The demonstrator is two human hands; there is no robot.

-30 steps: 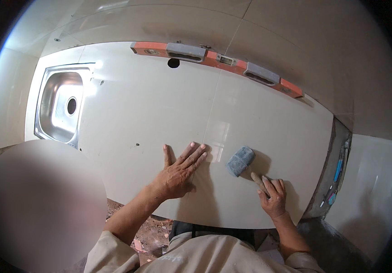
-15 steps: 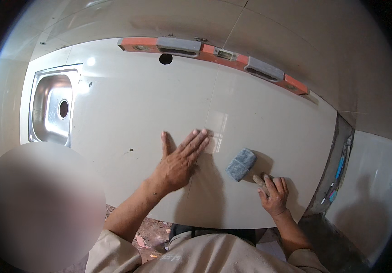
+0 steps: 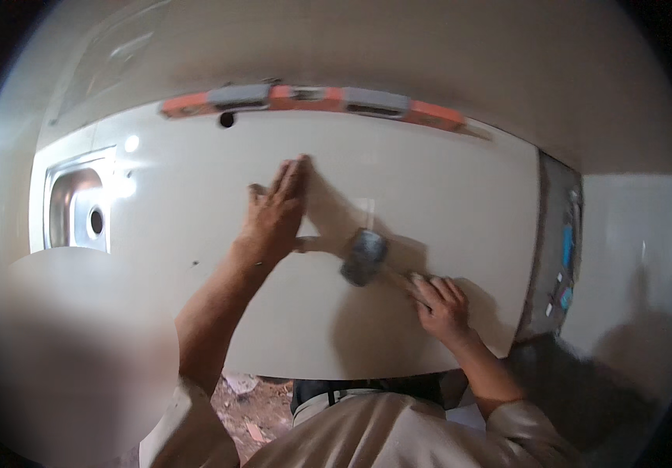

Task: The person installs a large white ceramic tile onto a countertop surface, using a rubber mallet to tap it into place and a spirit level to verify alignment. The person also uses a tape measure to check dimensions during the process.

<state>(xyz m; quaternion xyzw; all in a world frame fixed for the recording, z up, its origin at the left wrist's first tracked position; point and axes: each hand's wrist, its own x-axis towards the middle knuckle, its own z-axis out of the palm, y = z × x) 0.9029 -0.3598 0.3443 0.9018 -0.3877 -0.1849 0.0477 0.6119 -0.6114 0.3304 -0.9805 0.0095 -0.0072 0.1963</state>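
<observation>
In my right hand (image 3: 443,306) is the handle of a mallet with a dark, worn block-shaped head (image 3: 365,257), my fingers wrapped round it. The head is slightly blurred, low over the pale slab (image 3: 422,187); I cannot tell whether it touches. My left hand (image 3: 275,214) is open over the slab, left of the mallet head. Its fingers stretch toward the back and the palm is turned to the right. Whether this hand touches the surface is unclear.
A long orange and grey spirit level (image 3: 305,97) lies along the back wall. Near its left end is a round hole (image 3: 227,119). A steel sink (image 3: 49,203) is set at the left. Beyond the right edge, a gap holds a blue-handled tool (image 3: 567,236).
My left hand has lifted and turned from lying flat on the slab, and reaches farther back. The mallet has shifted left with my right hand. The whole view has swung a little.
</observation>
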